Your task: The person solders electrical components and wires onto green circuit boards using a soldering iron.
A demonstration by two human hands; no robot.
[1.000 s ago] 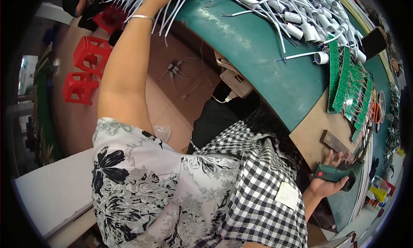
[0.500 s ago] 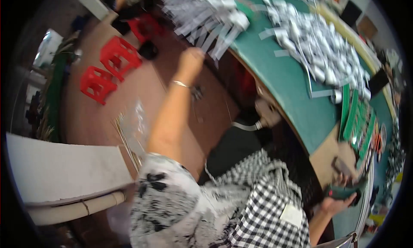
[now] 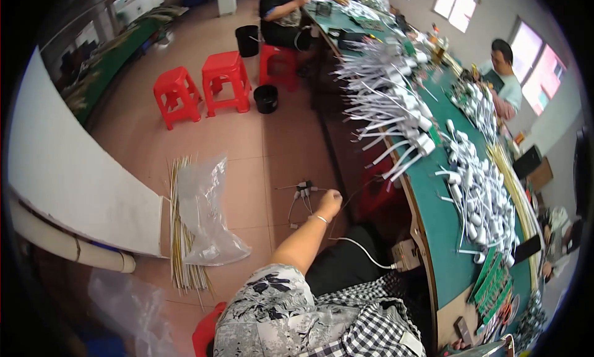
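My left hand (image 3: 330,203), with a bracelet at the wrist, is extended over the floor beside the workbench. Its fingers are curled closed, and whatever they may hold is too small to make out. A thin dark wire curves close by. Just left of the hand is a small cluster of white-wired parts (image 3: 304,190); I cannot tell whether it touches my fingers. Of my right hand (image 3: 456,344), only a few fingertips seem to show at the bottom edge, by a grey block (image 3: 463,330) on brown board. Their grip is hidden.
White lamp-holder-like parts with wire tails (image 3: 402,103) overhang the green bench (image 3: 427,199); more white parts (image 3: 473,190) and green circuit boards (image 3: 493,286) lie along it. Red stools (image 3: 226,78), a black bucket (image 3: 266,99) and a plastic bag (image 3: 213,215) stand or lie leftward. Co-workers sit farther off.
The view has swung, bringing more of the room into sight. My left hand is farther from the hanging wire tails. My right hand, earlier holding a dark green object, has mostly left the picture.
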